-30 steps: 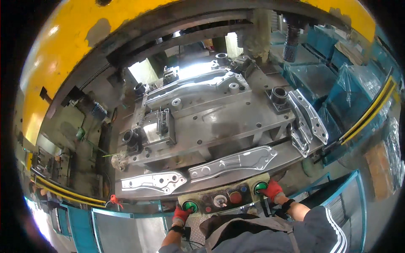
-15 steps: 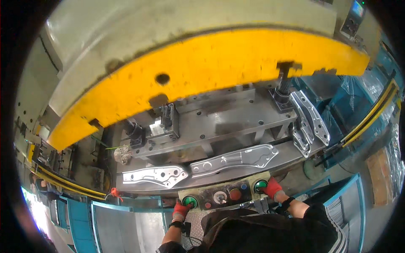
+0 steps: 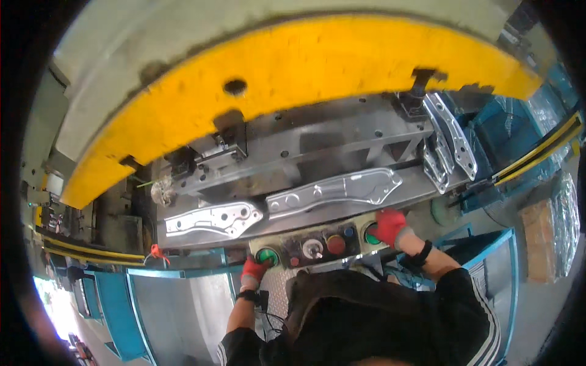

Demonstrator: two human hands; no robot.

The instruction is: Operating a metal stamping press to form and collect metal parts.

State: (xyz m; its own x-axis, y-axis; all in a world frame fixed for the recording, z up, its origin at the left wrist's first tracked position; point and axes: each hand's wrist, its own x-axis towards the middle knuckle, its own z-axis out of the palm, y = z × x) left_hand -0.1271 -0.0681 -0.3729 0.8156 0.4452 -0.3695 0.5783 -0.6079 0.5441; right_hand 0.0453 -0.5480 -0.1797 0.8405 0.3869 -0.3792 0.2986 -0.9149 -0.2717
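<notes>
At lower centre, left hand presses green button, right hand covers second button; grips flat, holding nothing. Yellow press block now lower than before, over metal plates.

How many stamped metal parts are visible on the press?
4. One stamped part at front left, one long part at front centre, and two narrow parts at the right end. The lowered yellow ram may hide more.

A brown cardboard box stands at the right, beside plastic-wrapped goods.
</notes>
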